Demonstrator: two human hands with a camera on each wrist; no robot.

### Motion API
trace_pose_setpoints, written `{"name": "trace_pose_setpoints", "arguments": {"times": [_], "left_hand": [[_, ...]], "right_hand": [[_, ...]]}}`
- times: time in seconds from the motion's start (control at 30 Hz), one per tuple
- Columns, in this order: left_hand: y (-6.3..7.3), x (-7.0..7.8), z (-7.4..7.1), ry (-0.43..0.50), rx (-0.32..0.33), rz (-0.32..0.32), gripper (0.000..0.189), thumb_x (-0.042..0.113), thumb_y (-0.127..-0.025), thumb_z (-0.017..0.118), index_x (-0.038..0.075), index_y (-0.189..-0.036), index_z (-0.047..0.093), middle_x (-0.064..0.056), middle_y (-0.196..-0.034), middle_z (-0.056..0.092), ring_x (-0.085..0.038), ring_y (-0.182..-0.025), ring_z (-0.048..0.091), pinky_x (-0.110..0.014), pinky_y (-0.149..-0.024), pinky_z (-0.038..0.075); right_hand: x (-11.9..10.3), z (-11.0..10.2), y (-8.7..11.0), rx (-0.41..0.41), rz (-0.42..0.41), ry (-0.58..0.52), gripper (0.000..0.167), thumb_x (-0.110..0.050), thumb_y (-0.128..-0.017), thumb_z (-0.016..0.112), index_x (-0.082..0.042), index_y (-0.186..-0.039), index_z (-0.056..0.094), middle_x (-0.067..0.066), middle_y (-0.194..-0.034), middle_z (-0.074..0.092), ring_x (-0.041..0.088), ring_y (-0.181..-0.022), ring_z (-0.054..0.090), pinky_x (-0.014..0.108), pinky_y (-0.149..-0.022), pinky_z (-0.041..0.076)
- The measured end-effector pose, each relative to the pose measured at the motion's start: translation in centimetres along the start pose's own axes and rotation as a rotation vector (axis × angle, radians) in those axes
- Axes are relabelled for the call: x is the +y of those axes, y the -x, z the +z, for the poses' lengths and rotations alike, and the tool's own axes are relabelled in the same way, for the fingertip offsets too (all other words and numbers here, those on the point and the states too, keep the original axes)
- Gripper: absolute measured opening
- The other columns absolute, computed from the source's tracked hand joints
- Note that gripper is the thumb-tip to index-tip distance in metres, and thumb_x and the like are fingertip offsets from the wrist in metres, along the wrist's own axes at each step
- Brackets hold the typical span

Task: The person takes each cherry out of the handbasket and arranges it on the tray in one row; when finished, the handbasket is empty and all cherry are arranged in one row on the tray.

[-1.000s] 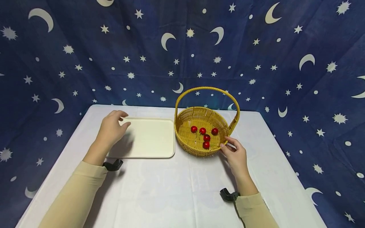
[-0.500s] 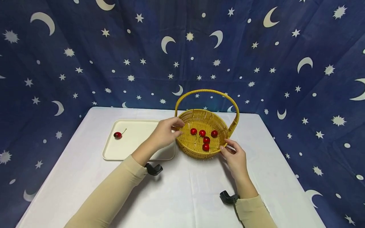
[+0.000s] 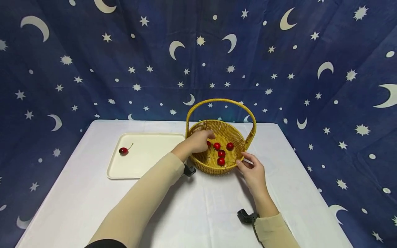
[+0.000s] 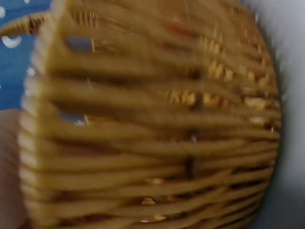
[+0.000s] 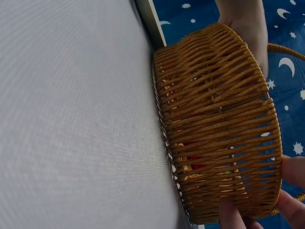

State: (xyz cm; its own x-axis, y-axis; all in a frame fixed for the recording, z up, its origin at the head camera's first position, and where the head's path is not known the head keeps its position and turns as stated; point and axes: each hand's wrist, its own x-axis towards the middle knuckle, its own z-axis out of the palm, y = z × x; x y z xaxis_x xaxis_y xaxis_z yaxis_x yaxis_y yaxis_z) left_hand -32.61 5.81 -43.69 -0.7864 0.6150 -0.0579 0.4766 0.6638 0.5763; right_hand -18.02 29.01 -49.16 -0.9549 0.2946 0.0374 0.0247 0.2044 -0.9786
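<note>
Our left grip (image 3: 199,140) reaches inside the basket (image 3: 214,170); we cannot tell whether its fingers have hold of the half-hidden cherry (image 3: 209,143) beside them. Our right grip (image 3: 253,172) pinches the rim (image 5: 274,121); maintaining this should steady the basket. We should raise the left grip over the rim before withdrawing. To its right lie four more cherries (image 3: 221,153); above arches the handle (image 3: 221,100), best avoided. To its left, the tray (image 3: 149,148) offers room around one stemmed cherry (image 3: 123,151).
</note>
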Motion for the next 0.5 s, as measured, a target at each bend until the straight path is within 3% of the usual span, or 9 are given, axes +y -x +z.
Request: {"name": "trace_pose_setpoints", "arguments": {"times": [0.17,0.4,0.5], "left_hand": [[-0.6,-0.3,0.3,-0.016,-0.045,-0.026,0.053,-0.012,-0.095,0.054,0.01,-0.141,0.07,-0.007,-0.143,0.072,-0.025,-0.141,0.061,-0.041,-0.121,0.047],[-0.7,-0.4,1.1,-0.109,-0.076,0.019,0.05,-0.014,-0.092,0.055,0.011,-0.129,0.077,-0.006,-0.113,0.077,-0.021,-0.106,0.067,-0.035,-0.1,0.057],[-0.5,-0.4,1.2,-0.141,-0.092,0.034,0.045,-0.013,-0.094,0.056,0.01,-0.127,0.077,-0.005,-0.108,0.077,-0.019,-0.102,0.067,-0.034,-0.097,0.057]], "right_hand": [[0.1,0.1,0.0,0.0,-0.012,-0.001,0.045,-0.008,-0.101,0.074,-0.002,-0.145,0.063,0.019,-0.146,0.059,-0.003,-0.107,0.068,0.014,-0.084,0.06],[-0.1,0.1,0.0,-0.002,-0.012,0.019,0.046,-0.011,-0.102,0.075,-0.004,-0.145,0.063,0.018,-0.146,0.059,-0.002,-0.107,0.067,0.014,-0.084,0.06],[0.1,0.0,0.1,-0.007,-0.005,0.022,0.046,-0.012,-0.102,0.075,-0.004,-0.145,0.063,0.018,-0.147,0.059,-0.002,-0.107,0.067,0.014,-0.084,0.06]]}}
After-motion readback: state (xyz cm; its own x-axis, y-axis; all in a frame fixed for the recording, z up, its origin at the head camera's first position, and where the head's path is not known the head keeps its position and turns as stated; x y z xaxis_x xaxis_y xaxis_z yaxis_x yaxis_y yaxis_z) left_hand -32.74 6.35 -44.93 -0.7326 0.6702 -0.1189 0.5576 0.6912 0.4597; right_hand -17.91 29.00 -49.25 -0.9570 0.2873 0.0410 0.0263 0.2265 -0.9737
